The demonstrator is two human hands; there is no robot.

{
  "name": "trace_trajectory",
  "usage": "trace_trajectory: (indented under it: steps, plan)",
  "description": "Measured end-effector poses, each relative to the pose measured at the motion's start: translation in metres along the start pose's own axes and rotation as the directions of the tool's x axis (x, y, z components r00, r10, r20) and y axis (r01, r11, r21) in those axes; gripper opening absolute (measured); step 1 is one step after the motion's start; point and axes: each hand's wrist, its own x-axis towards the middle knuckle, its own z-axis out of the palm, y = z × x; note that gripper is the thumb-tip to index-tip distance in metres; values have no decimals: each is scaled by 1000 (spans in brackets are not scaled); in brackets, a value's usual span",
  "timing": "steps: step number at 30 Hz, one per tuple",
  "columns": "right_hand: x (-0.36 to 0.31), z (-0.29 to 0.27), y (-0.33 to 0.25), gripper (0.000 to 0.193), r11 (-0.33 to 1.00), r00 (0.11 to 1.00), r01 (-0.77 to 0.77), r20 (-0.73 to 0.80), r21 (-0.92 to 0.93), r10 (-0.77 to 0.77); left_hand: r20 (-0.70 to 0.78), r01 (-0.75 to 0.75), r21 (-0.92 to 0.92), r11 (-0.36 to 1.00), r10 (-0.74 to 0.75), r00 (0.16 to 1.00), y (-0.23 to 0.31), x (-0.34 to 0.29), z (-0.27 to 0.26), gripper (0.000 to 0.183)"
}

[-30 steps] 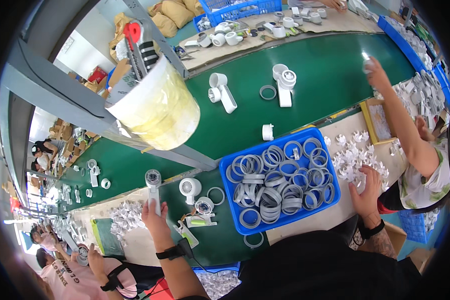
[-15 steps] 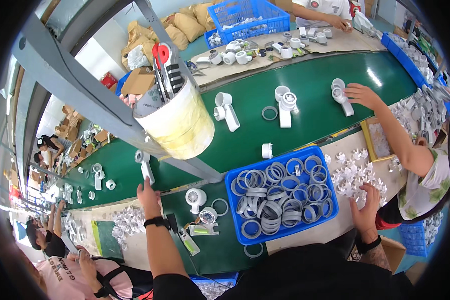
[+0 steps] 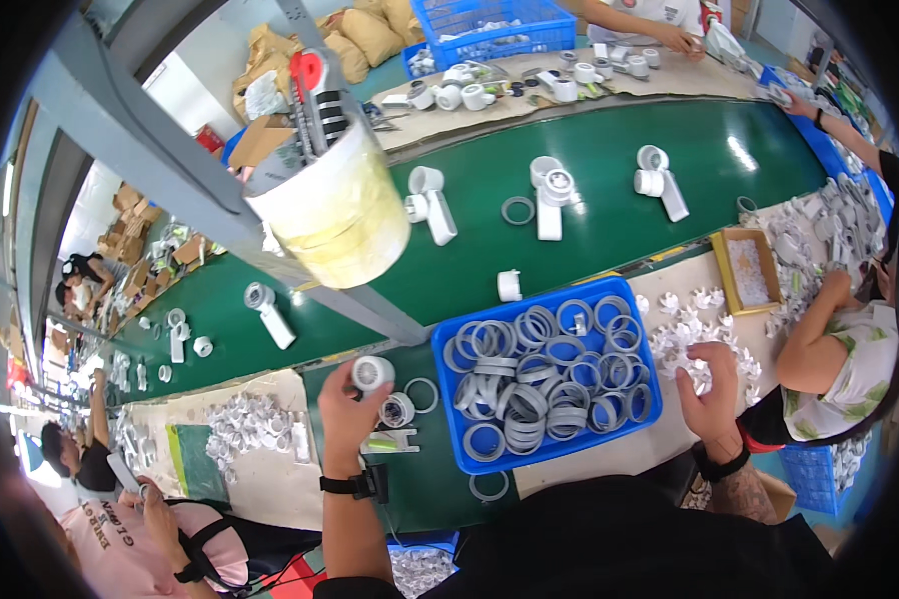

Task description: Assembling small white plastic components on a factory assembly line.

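Note:
My left hand (image 3: 344, 411) is closed around a round white fan head (image 3: 373, 374) at the left part of the green work mat. Beside it lie a second round white fan part (image 3: 398, 409), a grey ring (image 3: 423, 395) and a flat white handle shell (image 3: 394, 440) with a green piece in it. My right hand (image 3: 710, 391) hovers near a heap of small white fan blades (image 3: 675, 334), fingers apart and holding nothing. Between my hands sits a blue tray (image 3: 549, 452) full of grey rings (image 3: 525, 401). Another ring (image 3: 488, 500) lies in front of the tray.
Across the far side runs a green conveyor belt (image 3: 370, 329) carrying white handheld fan bodies (image 3: 549, 200). A white tool holder (image 3: 340, 210) with scissors hangs on a grey metal post (image 3: 150, 150). Co-workers sit at left, right and across; a yellow-edged box (image 3: 746, 272) stands at the right.
My left hand has come back from the fan on the belt and closed on the fan head from the mat. A co-worker's hand at the right has left the belt.

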Motion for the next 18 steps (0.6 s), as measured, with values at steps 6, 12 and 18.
trace_trajectory:
  steps: [6,12,18]
  plan:
    - [-10,-2,2,13,996,997,5,70,84,-11,-282,-68,-85,994,41,958,8,-5,-24,62]
    - [-24,9,-5,10,977,985,-97,160,192,66,-322,-203,-271,941,110,940,72,-31,-40,64]
    - [-3,15,-39,11,966,977,34,197,258,-87,-301,-402,-484,777,284,910,140,-37,-51,64]
